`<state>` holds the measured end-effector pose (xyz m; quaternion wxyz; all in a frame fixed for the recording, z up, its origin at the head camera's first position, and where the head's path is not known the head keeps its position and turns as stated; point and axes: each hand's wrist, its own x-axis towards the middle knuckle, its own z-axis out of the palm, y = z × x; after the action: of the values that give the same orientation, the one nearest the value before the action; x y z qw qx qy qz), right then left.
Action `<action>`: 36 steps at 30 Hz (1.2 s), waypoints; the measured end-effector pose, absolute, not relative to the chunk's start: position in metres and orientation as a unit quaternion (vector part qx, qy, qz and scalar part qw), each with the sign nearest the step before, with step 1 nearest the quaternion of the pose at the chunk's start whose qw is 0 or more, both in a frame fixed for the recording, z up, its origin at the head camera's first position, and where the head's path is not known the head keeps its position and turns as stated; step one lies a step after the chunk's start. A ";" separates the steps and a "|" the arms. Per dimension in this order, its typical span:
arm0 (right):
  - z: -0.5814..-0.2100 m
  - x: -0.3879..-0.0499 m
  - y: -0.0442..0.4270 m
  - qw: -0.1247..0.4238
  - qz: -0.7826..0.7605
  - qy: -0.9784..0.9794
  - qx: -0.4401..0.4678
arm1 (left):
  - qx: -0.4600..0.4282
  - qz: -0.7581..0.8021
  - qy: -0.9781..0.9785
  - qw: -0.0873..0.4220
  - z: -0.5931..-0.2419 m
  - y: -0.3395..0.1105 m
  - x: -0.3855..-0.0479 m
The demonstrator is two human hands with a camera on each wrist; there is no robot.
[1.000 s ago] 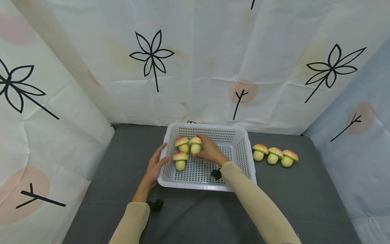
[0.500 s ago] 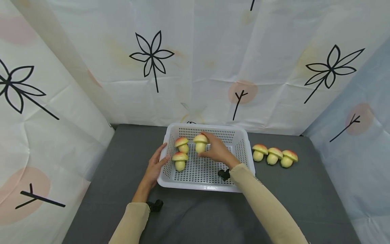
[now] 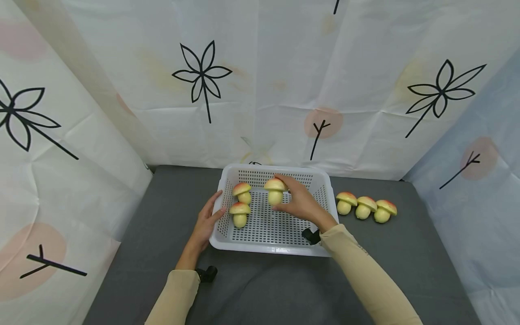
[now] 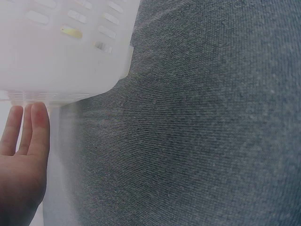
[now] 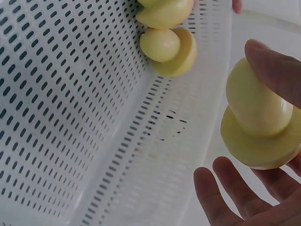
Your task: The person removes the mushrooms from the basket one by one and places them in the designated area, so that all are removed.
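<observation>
My right hand [image 3: 298, 201] holds a toy mushroom [image 3: 275, 193] over the white basket [image 3: 276, 249], with its stem downward. In the right wrist view the thumb presses the stem of this mushroom [image 5: 258, 103], and the fingers lie at the cap. My left hand [image 3: 205, 225] rests at the basket's left rim, its thumb reaching over the edge. Straight fingers [image 4: 40, 127] touch the basket's outside in the left wrist view. Two more mushrooms, one [image 3: 242, 192] behind the other [image 3: 240, 214], lie inside at the basket's left.
Right of the basket, three similar mushrooms [image 3: 366, 207] lie in a row on the grey cloth [image 3: 390, 262]. A patterned white curtain [image 3: 276, 90] hangs behind and along both sides. The basket has raised, slotted walls.
My right hand has moved rightward with the mushroom, away from the two at the left, and it appears lifted. The left hand and the basket have stayed in place.
</observation>
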<state>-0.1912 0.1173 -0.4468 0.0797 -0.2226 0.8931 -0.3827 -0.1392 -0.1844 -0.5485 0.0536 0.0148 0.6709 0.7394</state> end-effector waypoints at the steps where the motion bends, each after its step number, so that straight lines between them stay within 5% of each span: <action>1: -0.445 -0.190 0.119 0.077 -0.385 0.892 -0.224 | 0.015 0.739 0.672 0.053 -0.549 -0.184 -0.139; 36: -0.434 -0.162 0.230 0.025 -0.438 0.885 -0.158 | 0.012 0.737 0.674 0.049 -0.550 -0.183 -0.140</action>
<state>-0.1619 0.2299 -0.4341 0.0250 -0.1575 0.8848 -0.4379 -0.1403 -0.1835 -0.5497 0.0488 0.0124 0.6740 0.7370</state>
